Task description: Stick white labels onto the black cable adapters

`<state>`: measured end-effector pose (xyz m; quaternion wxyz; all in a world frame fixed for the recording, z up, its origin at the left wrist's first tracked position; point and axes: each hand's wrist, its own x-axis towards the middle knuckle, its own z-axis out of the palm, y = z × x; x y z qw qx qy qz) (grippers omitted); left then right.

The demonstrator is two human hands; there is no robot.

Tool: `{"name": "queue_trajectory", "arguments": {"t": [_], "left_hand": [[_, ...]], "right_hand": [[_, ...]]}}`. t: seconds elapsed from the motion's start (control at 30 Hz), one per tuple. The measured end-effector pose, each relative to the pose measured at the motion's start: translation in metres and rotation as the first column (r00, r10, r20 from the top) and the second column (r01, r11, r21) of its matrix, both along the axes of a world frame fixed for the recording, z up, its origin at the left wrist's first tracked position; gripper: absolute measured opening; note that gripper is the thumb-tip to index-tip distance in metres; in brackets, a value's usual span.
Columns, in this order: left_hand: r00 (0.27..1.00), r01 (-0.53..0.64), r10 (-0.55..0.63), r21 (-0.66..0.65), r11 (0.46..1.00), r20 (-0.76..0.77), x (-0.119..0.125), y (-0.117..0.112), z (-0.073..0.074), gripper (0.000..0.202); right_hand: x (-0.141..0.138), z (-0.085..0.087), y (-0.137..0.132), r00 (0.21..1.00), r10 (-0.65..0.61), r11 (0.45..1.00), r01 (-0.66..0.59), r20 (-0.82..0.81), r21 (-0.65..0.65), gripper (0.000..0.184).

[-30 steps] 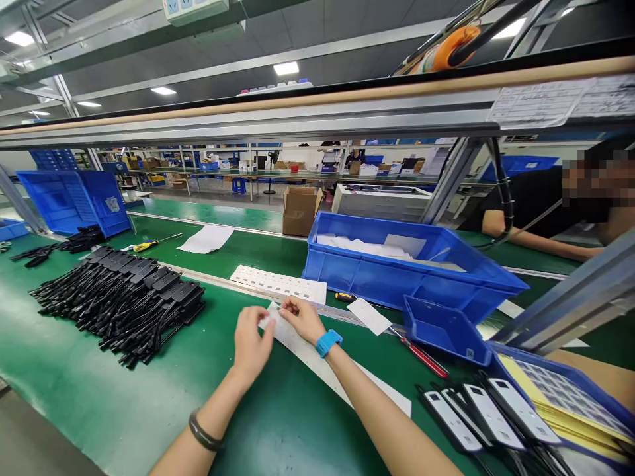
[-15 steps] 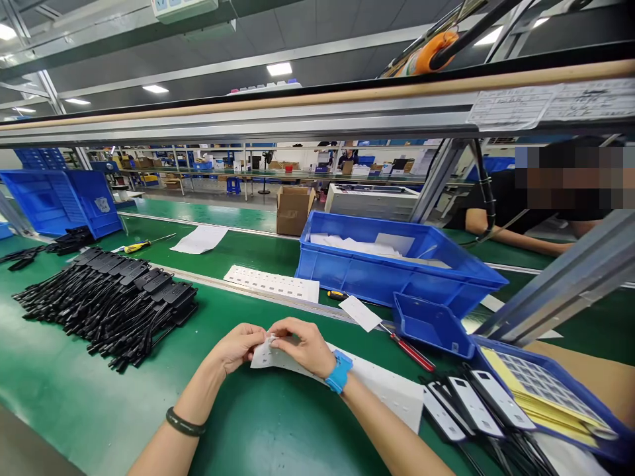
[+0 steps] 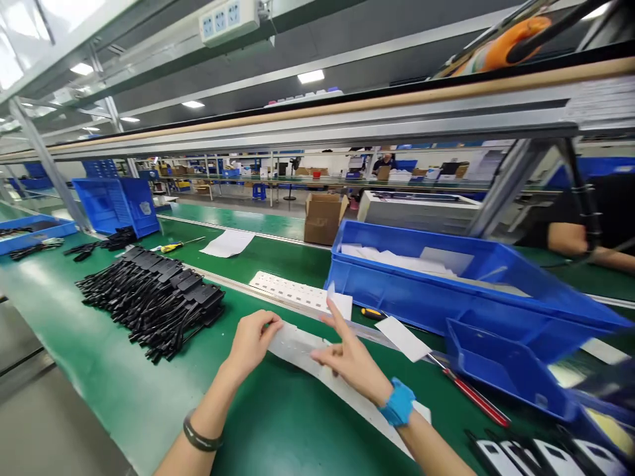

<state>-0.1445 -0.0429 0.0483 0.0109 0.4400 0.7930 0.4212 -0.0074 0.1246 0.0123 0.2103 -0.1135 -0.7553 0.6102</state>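
A long white strip of sticker sheet (image 3: pixel 302 344) runs from my left hand rightward, under my right hand and forearm, low over the green bench. My left hand (image 3: pixel 253 340) pinches its left end between thumb and fingers. Above the strip, my right hand (image 3: pixel 354 363) has its index finger raised and its thumb apart from it. A small whitish sticker (image 3: pixel 331 289) clings to the tip of that index finger. Just behind, another white sheet (image 3: pixel 297 294) with rows of small marks lies flat, its right end near the raised finger.
Black cabled devices (image 3: pixel 159 291) lie in a row at left. At right are a large blue bin (image 3: pixel 397 287) of white pieces, a small blue bin (image 3: pixel 510 370), a red screwdriver (image 3: pixel 479 400), a white card (image 3: pixel 403 338) and white-faced devices (image 3: pixel 550 456). A co-worker's arm (image 3: pixel 575 241) shows beyond.
My hands have separated: the right has moved right from the strip's left end, its index finger now raised with the sticker. The left still pinches the strip. The view has turned left.
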Motion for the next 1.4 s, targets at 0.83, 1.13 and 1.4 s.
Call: {"name": "queue_trajectory", "arguments": {"t": [0.83, 1.13, 1.4], "left_hand": [[0.912, -0.401, 0.374, -0.173, 0.900, -0.169, -0.085, -0.035, 0.019, 0.047], [0.098, 0.111, -0.276, 0.265, 0.958, 0.956, 0.098, 0.050, -0.024, 0.034], [0.139, 0.368, -0.354, 0.284, 0.885, 0.925, 0.133, 0.046, -0.054, 0.056]], "right_hand": [[0.085, 0.053, 0.095, 0.808, -0.502, 0.860, 0.502, -0.309, -0.087, 0.030], [0.130, 0.004, 0.010, 0.895, -0.417, 0.868, 0.340, -0.160, -0.362, 0.026], [0.143, -0.001, 0.011, 0.893, -0.423, 0.879, 0.361, -0.157, -0.312, 0.023]]}}
